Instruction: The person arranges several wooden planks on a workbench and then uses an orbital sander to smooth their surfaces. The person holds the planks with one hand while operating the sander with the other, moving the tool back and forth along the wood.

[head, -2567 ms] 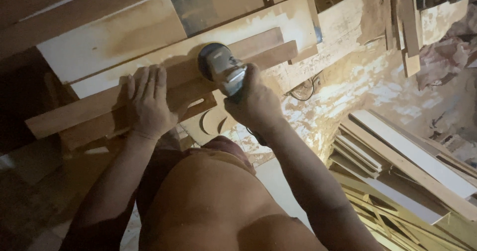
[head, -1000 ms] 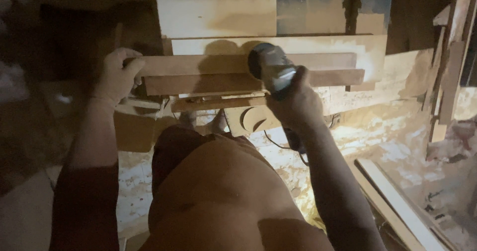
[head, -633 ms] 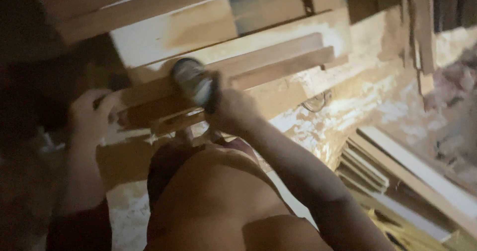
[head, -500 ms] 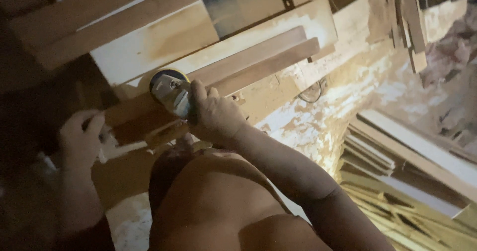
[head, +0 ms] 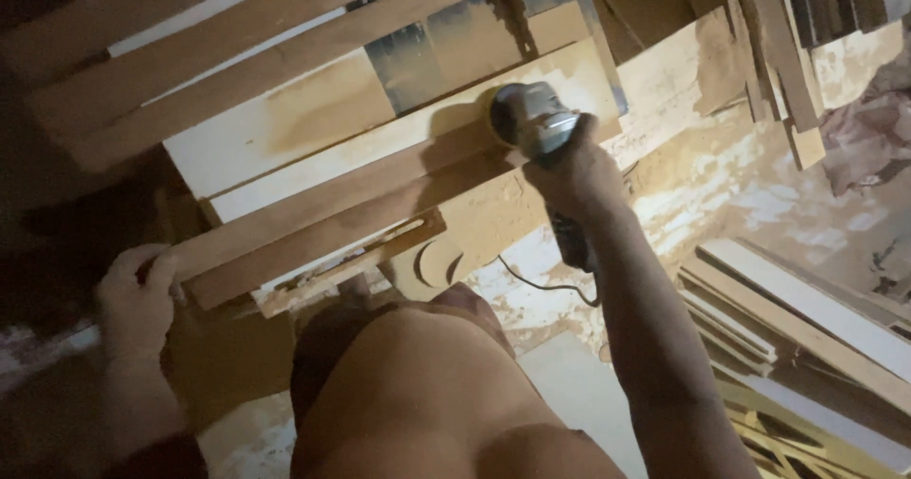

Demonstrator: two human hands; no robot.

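A woodworking shop, rough and dusty. Long wooden boards (head: 313, 209) laid side by side across a makeshift table (head: 285, 119) of pale panels. Handheld power sander (head: 533, 119) pressed on the far end of the boards, its cord (head: 541, 285) trailing down to the floor. Floor (head: 721, 185) caked with sawdust and pale patches. Stacks of white-faced planks (head: 797, 308) lying at the right, more timber offcuts (head: 783, 52) leaning at the upper right. Curved cut-out wood piece (head: 441, 261) under the boards. Dim, warm light, bare raw wood on every side.
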